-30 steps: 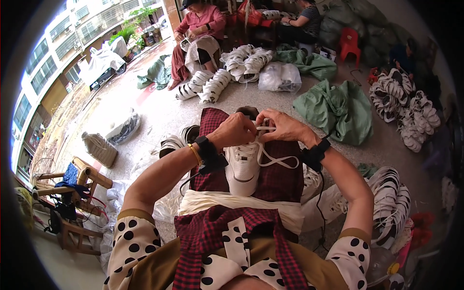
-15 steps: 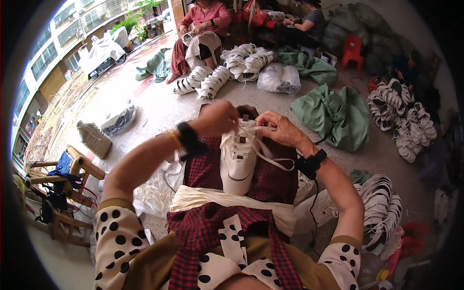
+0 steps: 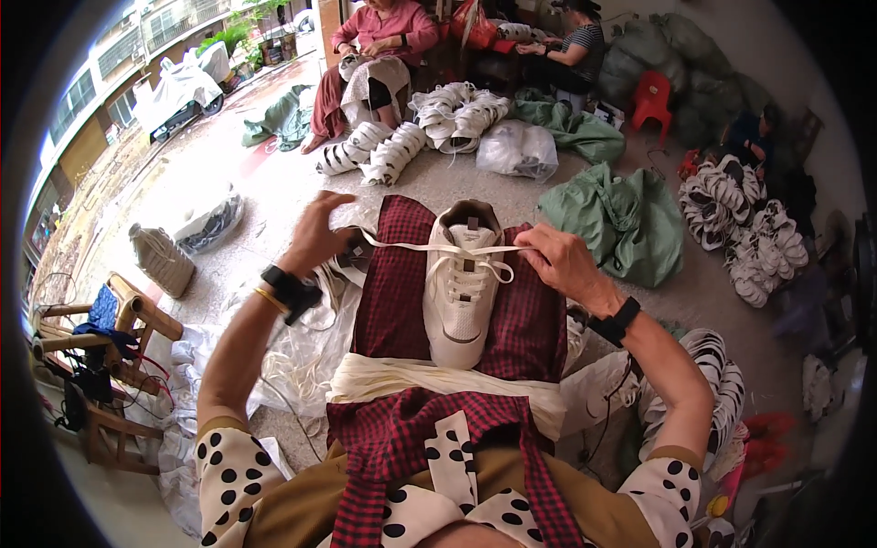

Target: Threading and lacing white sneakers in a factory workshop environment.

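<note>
A cream lace-up shoe [image 3: 456, 306] lies on the red-and-black checked cloth over my lap, toe toward me. Its shoelace [image 3: 411, 246] is stretched sideways across the tongue, with a small loop hanging at the right of the crossing. My right hand [image 3: 565, 265] pinches the lace just right of the shoe. Out to the left, my left hand [image 3: 315, 239] is at the other end of the lace, one finger stretched out; its grip is partly hidden and slightly blurred. Both wrists wear black bands.
Bundles of white shoe parts [image 3: 457, 114] lie ahead near a seated person in pink. Green sacks [image 3: 614, 219] and more bundles [image 3: 767, 242] are on the right. A bamboo chair [image 3: 114, 324] stands left, beside clear plastic [image 3: 306, 342]. Other people sit at the back.
My hands have moved apart from above the shoe, the left one outward to the left, the right one slightly right. The lace is now drawn across, and the large loop at the right has shrunk.
</note>
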`<state>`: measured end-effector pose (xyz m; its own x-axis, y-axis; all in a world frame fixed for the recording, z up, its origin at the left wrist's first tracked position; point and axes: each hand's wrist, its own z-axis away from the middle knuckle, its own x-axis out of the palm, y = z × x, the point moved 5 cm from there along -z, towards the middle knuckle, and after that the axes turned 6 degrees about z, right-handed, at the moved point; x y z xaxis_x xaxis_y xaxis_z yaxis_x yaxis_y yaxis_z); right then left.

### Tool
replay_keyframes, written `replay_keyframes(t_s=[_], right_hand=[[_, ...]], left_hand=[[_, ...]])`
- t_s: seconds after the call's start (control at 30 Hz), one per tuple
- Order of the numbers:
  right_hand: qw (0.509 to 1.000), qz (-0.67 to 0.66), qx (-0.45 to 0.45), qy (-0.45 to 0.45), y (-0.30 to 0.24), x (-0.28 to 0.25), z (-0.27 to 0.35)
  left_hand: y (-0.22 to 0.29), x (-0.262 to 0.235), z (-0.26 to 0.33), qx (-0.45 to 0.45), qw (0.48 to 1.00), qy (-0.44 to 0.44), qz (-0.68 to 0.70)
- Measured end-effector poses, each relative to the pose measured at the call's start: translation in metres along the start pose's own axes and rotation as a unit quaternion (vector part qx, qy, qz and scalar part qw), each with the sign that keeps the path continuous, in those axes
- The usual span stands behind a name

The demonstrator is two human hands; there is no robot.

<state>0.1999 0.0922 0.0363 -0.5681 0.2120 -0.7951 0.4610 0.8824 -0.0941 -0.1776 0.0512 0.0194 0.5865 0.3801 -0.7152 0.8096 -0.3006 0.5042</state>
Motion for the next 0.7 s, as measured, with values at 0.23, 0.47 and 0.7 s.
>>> replay_keyframes(t_s=[0.23, 0.47, 0.7], right_hand=[[0.992, 0.105, -0.066, -0.017, -0.004, -0.019, 0.009], [0.988, 0.151, -0.034, -0.029, 0.027, -0.061, 0.028], [0.961, 0.258, 0.067, -0.076, 0.057, -0.098, 0.059]], left_hand=[[0.095, 0.067, 0.009, 0.156, 0.966, -0.073, 0.192], [0.059, 0.038, 0.024, 0.338, 0.937, -0.071, -0.060], [-0.008, -0.037, 0.033, 0.201, 0.970, 0.018, -0.135]])
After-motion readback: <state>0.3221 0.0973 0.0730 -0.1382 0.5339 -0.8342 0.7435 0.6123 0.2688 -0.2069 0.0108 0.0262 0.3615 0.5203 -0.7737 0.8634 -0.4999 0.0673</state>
